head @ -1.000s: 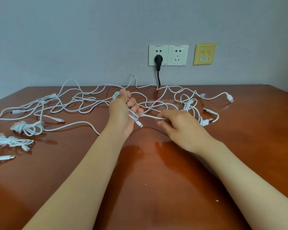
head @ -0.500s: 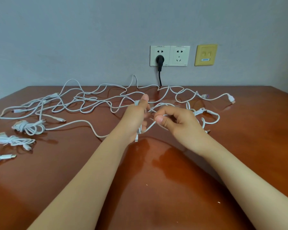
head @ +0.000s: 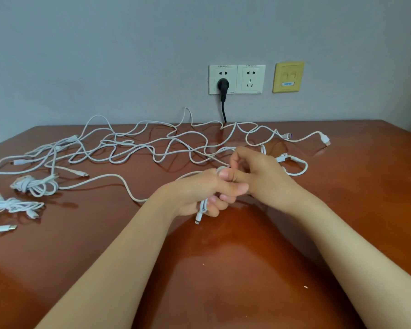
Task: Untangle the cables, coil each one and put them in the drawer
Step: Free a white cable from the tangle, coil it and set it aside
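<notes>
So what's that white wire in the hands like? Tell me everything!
The white wire is thin and bendy-looking. The left hand grips it, with its small plug end hanging below the fingers. The right hand pinches a loop of it above. The rest trails left over the brown table toward the tangle.

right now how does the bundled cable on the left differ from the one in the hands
The bundled cable is wound into a tight bunch, while the held cable has strands running loose from the fingers over the table. The bundled cable lies untouched on the wood. The held cable is gripped by the left hand, and its connector hangs below the fingers. Both are white.
</notes>
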A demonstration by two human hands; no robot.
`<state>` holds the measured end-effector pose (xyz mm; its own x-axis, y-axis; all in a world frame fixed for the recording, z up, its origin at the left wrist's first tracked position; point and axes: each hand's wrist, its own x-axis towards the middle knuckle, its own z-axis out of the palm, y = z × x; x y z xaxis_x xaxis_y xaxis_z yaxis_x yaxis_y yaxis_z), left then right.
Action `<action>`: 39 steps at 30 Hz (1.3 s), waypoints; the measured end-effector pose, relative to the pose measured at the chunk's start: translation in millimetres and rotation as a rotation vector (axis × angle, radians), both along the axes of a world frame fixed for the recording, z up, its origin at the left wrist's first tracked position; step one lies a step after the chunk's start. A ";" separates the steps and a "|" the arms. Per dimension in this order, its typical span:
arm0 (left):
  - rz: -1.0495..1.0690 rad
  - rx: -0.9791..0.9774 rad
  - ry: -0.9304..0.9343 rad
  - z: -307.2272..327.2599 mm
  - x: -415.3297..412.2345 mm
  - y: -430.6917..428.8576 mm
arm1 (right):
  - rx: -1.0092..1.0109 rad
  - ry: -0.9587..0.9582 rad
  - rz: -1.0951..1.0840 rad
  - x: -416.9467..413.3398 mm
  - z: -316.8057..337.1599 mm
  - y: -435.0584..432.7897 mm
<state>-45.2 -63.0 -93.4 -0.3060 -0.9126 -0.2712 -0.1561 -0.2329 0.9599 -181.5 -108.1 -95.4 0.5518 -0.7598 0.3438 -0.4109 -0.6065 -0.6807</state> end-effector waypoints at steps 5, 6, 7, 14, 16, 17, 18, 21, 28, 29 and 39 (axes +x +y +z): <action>0.092 -0.015 0.067 0.7 2.0 -0.1 | 0.063 -0.093 0.067 -2.7 2.3 -1.8; 0.115 -0.027 0.088 1.3 2.2 -0.6 | 0.023 -0.077 0.050 -2.6 1.8 -1.4; 0.137 -0.041 0.102 2.0 2.2 -0.3 | -0.008 -0.062 0.040 -2.2 1.5 -0.8; 0.268 -0.116 0.227 6.2 5.9 -1.8 | -0.210 0.067 -0.075 -1.0 1.2 0.1; 0.297 -0.137 0.287 7.6 7.5 -2.2 | -0.269 0.110 -0.102 -0.6 1.1 0.0; 0.313 -0.144 0.322 8.7 8.6 -1.9 | -0.317 0.138 -0.120 -0.4 1.1 -0.4; 0.328 -0.152 0.354 9.5 9.8 -2.3 | -0.361 0.152 -0.139 -0.2 0.8 -1.9; 0.377 -0.179 0.433 10.7 12.2 -3.4 | -0.415 0.152 -0.220 0.5 -2.1 -6.5; 0.485 -0.221 0.503 9.5 10.0 -6.5 | -0.274 0.118 -0.290 0.8 -2.0 -6.9; 0.514 -0.219 0.524 10.0 11.1 -7.1 | -0.258 0.077 -0.292 0.1 -1.1 -6.9; 0.618 -0.288 0.656 14.2 11.7 -9.6 | -0.280 0.133 -0.458 -1.8 3.4 -1.3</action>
